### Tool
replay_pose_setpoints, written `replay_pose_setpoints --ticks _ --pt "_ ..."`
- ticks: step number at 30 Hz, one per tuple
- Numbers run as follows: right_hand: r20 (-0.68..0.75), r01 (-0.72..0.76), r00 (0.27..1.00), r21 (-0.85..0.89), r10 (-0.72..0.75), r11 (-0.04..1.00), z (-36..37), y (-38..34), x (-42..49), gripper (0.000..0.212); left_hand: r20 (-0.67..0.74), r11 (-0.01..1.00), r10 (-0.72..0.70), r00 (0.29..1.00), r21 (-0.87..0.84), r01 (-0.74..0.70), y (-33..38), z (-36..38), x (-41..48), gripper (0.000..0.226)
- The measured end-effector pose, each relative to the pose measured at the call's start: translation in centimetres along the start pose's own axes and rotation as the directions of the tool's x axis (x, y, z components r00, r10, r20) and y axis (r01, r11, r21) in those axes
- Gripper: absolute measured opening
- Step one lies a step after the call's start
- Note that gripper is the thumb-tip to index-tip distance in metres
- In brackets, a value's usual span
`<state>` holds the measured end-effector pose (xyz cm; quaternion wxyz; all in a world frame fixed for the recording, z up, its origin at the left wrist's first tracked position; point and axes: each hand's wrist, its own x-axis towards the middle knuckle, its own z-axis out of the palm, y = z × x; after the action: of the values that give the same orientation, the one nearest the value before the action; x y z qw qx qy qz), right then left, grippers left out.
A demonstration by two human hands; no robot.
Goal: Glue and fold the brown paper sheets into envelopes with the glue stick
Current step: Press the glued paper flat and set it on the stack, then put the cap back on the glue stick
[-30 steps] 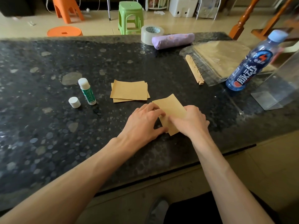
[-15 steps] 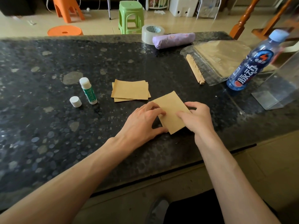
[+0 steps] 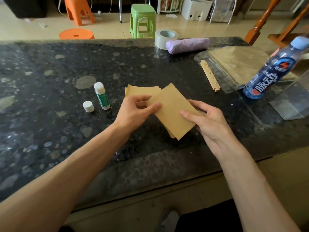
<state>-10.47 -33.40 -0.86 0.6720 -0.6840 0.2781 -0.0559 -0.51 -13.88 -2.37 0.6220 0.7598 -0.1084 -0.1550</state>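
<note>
A folded brown paper sheet [image 3: 172, 111] is lifted off the dark stone table [image 3: 50, 81], tilted. My left hand [image 3: 135, 113] pinches its left edge between thumb and fingers. My right hand [image 3: 207, 119] grips its right side, thumb on top. Behind it a small stack of brown paper sheets [image 3: 140, 92] lies flat, partly hidden by the held sheet. An uncapped glue stick [image 3: 102, 96] with a green label stands upright to the left, its white cap [image 3: 88, 106] beside it.
A blue drink bottle [image 3: 274, 71] leans at the right, next to a clear plastic box [image 3: 291, 104]. A spiral notebook in a plastic sleeve [image 3: 234, 67], a purple roll [image 3: 188, 46] and a tape roll [image 3: 165, 36] sit at the back. The table's near edge runs below my forearms.
The folded sheet was pressed flat on the table; both hands have now picked it up and hold it above the surface, closer to the paper stack.
</note>
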Motion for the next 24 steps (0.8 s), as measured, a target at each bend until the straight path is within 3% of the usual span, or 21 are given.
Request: replay_pose_setpoints --ticks 2,4,8,11,17,21,24 --pt "0.03 -0.089 0.996 0.098 0.087 0.991 0.8 0.2 0.3 0.04 -0.069 0.992 -0.08 0.994 -0.106 0.073 -0.4 -0.8 0.0 0.024" --pt "0.048 -0.141 0.989 0.093 0.137 0.986 1.7 0.5 0.4 0.03 -0.123 0.977 -0.14 0.982 -0.176 0.117 -0.6 -1.7 0.0 0.03" --pt "-0.069 -0.109 0.992 0.012 0.109 0.994 3.7 0.8 1.6 0.022 -0.11 0.968 -0.17 0.979 -0.205 0.145 -0.7 -2.9 0.0 0.043" --pt "-0.101 -0.098 0.99 0.005 0.098 0.995 5.0 0.1 3.6 0.023 -0.088 0.982 -0.153 0.984 -0.122 0.141 -0.9 -3.9 -0.2 0.05" --pt "-0.127 -0.03 0.992 -0.132 0.013 0.991 7.4 -1.4 7.9 0.028 -0.066 0.987 -0.146 0.987 0.059 0.15 -1.3 -6.1 -1.0 0.034" --pt "-0.118 0.041 0.99 -0.325 -0.083 0.945 8.2 -1.4 9.6 0.029 -0.054 0.985 -0.096 0.994 0.14 0.102 -1.5 -8.1 -1.5 0.018" --pt "-0.127 0.107 0.971 -0.52 -0.201 0.847 8.6 -1.0 9.8 0.035 -0.054 0.984 -0.053 0.997 0.168 0.061 -1.5 -9.4 -2.2 0.013"
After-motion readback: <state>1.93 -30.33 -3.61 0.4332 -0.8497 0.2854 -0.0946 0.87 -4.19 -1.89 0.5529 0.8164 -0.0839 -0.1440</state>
